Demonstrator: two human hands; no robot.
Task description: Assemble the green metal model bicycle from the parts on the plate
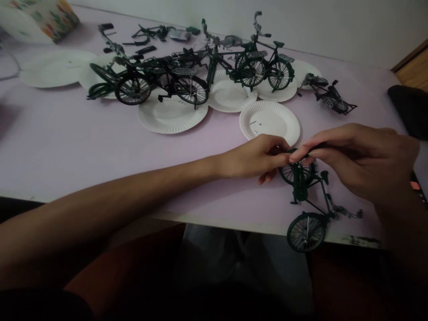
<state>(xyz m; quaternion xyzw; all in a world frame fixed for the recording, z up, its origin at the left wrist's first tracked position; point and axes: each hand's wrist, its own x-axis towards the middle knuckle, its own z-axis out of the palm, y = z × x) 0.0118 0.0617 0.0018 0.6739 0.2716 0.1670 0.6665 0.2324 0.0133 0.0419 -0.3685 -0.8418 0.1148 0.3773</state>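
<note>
A dark green model bicycle [302, 189] lies near the table's front edge, its front wheel [306, 232] reaching over that edge. My left hand [259, 156] comes in from the left, closed on the bicycle at its rear wheel [286, 174]. From the right, my right hand [357, 156] meets it at the same wheel, thumb and forefinger pinched together. Something thin and dark shows between those fingers, too hidden to name. The two hands' fingertips nearly touch and cover part of the wheel's hub.
White paper plates [245, 117] spread across the table, one just behind my hands with small parts on it. Assembled model bicycles [192, 89] stand farther back among loose parts [150, 31]. More bicycle pieces [334, 100] lie at right, near a black object [408, 111]. A flowered box [56, 20] sits back left.
</note>
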